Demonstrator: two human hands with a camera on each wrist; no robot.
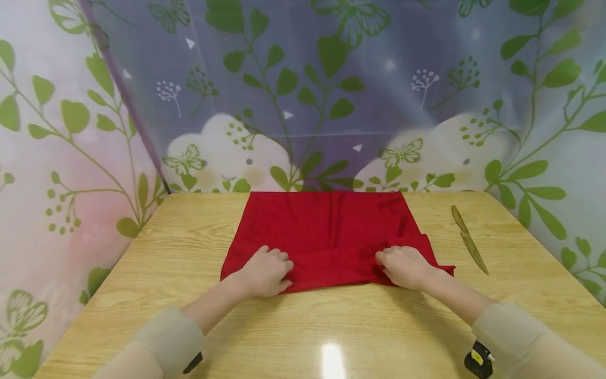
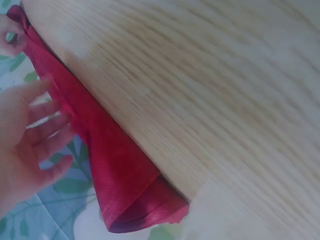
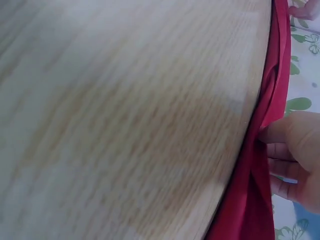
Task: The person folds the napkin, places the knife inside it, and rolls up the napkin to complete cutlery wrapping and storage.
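A red cloth [image 1: 326, 221] lies spread on the wooden table, its near edge folded back into a band. The right hand [image 1: 404, 266] pinches this fold at its right part; in the right wrist view the thumb [image 3: 275, 131] presses into the bunched fabric, with the fingers behind. At the fold's left part is the left hand [image 1: 267, 271]. Seen from the left wrist, its fingers [image 2: 50, 122] are spread and loosely bent beside the rolled edge, holding nothing. A corner of the cloth sticks out past the right hand.
To the right of the cloth lies a knife [image 1: 468, 239], close in colour to the table [image 1: 265, 337]. A leaf-patterned curtain [image 1: 303, 95] stands behind the table and along both sides. Light-coloured sleeves [image 1: 170, 337] cover the forearms.
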